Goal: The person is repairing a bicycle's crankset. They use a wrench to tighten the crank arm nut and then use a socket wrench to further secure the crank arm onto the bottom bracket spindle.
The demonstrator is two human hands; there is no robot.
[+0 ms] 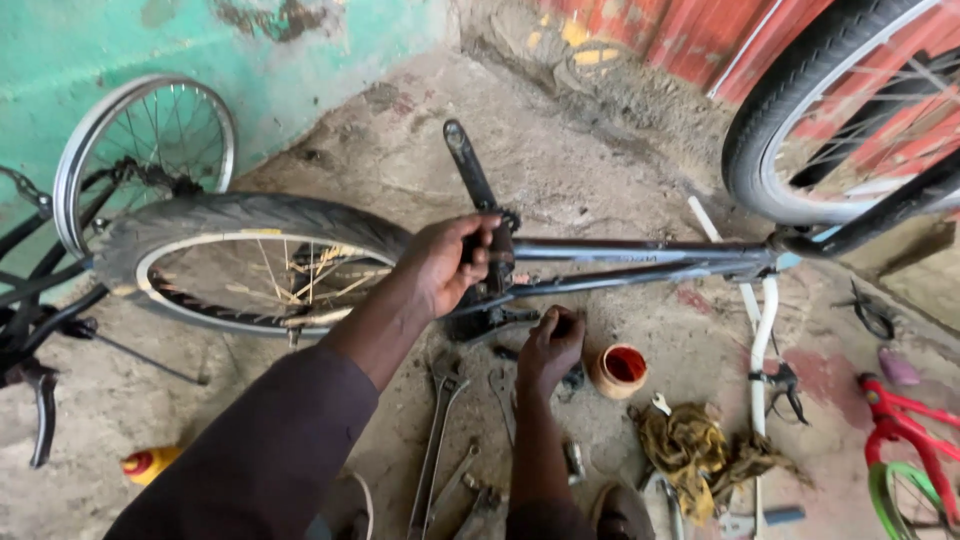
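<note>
At nine o'clock a bare spoked wheel rim (150, 140) leans on the green wall (60, 60), and just below it the tyred rear wheel (240, 255) of an upturned bicycle stands on the concrete floor (380, 150). At about seven o'clock a small yellow and red bottle (148, 463) lies on the floor. The left hand (445, 262), in a dark sleeve, is curled tight around the bicycle frame (640, 250) at the bottom bracket, where the black crank arm (470, 170) points up toward twelve o'clock. At six o'clock long spanners (435, 440) lie on the floor. The right hand (550, 345) sits just below the frame, fingers bent and pinched together; whether it holds anything cannot be told. Touching distance to its three o'clock stands a small orange tub (620, 370) with red grease inside. A dirty yellow rag (690, 445) lies at five o'clock, beside a white bicycle tube (765, 320). The front wheel (800, 110) rises at two o'clock, and a red child's bike (915, 440) sits at four o'clock.
</note>
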